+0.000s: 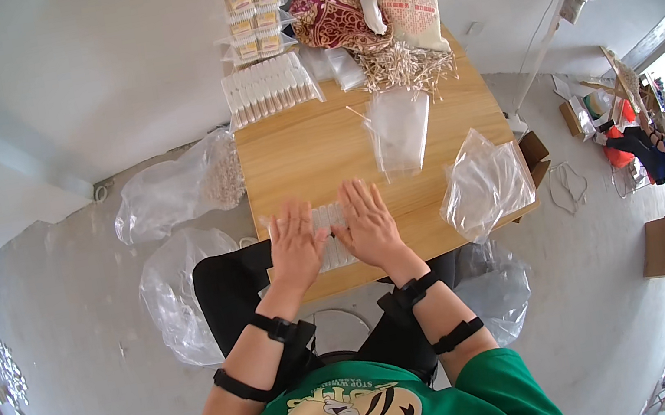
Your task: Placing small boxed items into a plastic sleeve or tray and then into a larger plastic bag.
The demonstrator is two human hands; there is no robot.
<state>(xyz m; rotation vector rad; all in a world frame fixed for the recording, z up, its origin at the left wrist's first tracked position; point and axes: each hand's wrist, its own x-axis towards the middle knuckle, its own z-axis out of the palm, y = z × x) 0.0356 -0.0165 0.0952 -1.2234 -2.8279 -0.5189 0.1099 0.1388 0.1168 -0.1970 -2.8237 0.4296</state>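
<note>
Both palms lie flat, side by side, on a clear plastic pack of white cotton swabs (336,257) at the near edge of the wooden table. My left hand (293,242) covers its left part, fingers stretched forward. Over the right part rests my right hand (367,224), its fingers also extended and the thumbs almost meeting in the middle. Much of the pack is hidden beneath my hands. Beyond them, a stack of clear flat bags (403,132) lies on the table, just in front of a heap of loose cotton swabs (404,68).
Filled swab packs (269,89) line the table's far left, below a taller stack of yellow-labelled packs (254,10). A patterned red cloth (330,10) and a cream sack (411,8) sit behind the heap. Crumpled clear plastic (487,186) covers the right edge. Large plastic bags (180,189) flank the table's left.
</note>
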